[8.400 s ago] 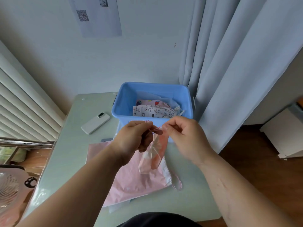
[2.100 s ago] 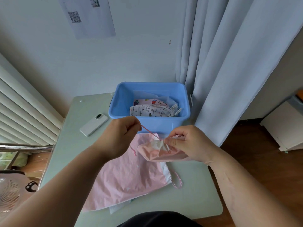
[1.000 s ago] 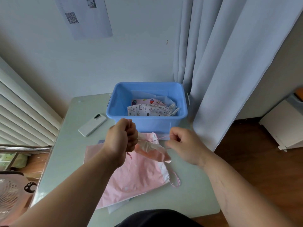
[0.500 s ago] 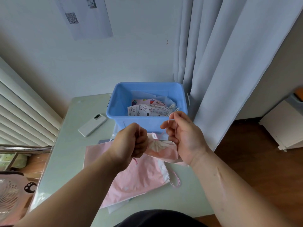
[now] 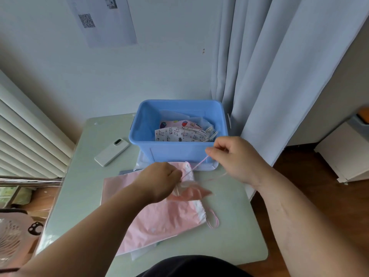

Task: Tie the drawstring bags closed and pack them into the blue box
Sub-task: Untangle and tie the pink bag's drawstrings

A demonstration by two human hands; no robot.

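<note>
On the tabletop (image 5: pixel 229 236), the blue box (image 5: pixel 175 152) holds printed bags (image 5: pixel 179 134), and a flat pink bag (image 5: pixel 159 220) lies in front of it. Your left hand (image 5: pixel 159 180) is fisted around the small pink bag (image 5: pixel 191 191) at its gathered neck, just above that pile. Your right hand (image 5: pixel 233 156) pinches the taut drawstring (image 5: pixel 197 165). Pull unevenly and the knot may slip loose, or the thin cord may escape your pinch.
</note>
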